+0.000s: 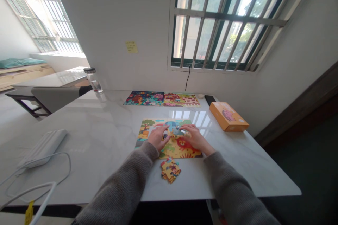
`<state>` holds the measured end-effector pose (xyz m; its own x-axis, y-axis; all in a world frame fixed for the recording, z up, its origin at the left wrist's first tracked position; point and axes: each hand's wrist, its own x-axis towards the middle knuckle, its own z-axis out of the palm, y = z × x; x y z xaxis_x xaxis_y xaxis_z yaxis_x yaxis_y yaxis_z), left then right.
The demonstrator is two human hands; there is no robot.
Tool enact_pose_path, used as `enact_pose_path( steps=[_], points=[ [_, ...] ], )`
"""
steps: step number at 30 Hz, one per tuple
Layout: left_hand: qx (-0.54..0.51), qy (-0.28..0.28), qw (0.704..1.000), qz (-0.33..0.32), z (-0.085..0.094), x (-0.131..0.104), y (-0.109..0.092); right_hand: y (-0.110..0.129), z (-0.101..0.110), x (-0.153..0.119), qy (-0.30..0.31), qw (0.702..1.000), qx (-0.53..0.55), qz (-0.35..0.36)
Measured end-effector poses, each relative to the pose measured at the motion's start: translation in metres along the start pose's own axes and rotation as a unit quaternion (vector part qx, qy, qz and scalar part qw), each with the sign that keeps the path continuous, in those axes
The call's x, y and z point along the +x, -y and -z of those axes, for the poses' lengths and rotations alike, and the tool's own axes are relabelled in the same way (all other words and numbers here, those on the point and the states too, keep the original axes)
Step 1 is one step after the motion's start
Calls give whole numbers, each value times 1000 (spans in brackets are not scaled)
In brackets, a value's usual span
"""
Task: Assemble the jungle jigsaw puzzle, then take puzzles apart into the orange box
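A jigsaw puzzle (182, 153) with bright animal pictures, a red-maned lion among them, lies on the white table in front of me. Over its left middle part rests my left hand (158, 137), thumb and fingers apart. My right hand (195, 139) reaches over the right side, its fingers stretched toward the middle and the thumb held away from them. Between the hands, small pale gaps show in the picture; whether a fingertip touches a loose piece there is too small to tell. A little pile of loose puzzle pieces (171, 170) lies just below the puzzle's near edge.
Two picture sheets, one dark (144, 98) and one pink-yellow (182, 100), lie by the wall. To the right are an orange box (228, 116) and a black phone (210, 100). Leftward stand a clear bottle (94, 81) and a white power strip (47, 146) with cables.
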<state>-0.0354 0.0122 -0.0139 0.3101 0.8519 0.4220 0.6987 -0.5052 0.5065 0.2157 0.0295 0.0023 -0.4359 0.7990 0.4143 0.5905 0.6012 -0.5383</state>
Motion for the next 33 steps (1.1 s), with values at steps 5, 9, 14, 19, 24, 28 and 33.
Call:
enact_pose_path(
  steps=[5,9,14,19,24,28,33],
  points=[
    [-129,-36,991,28,0,5,0,25,-4,-5,27,997,51,49],
    [-258,13,961,96,-1,7,-1,31,-3,-5,53,993,82,65],
    [-364,3,919,149,0,11,-5,34,-12,-7,46,976,212,-33],
    [-362,9,923,131,-2,10,-10,35,-25,-4,17,935,337,-113],
    [-239,25,968,68,0,4,-13,29,-21,-1,-46,955,270,-113],
    [-128,14,987,-91,5,1,-12,26,-16,-1,-27,971,219,-91],
    [-74,37,986,-146,7,1,-7,26,-16,0,10,971,225,-86]
  ],
)
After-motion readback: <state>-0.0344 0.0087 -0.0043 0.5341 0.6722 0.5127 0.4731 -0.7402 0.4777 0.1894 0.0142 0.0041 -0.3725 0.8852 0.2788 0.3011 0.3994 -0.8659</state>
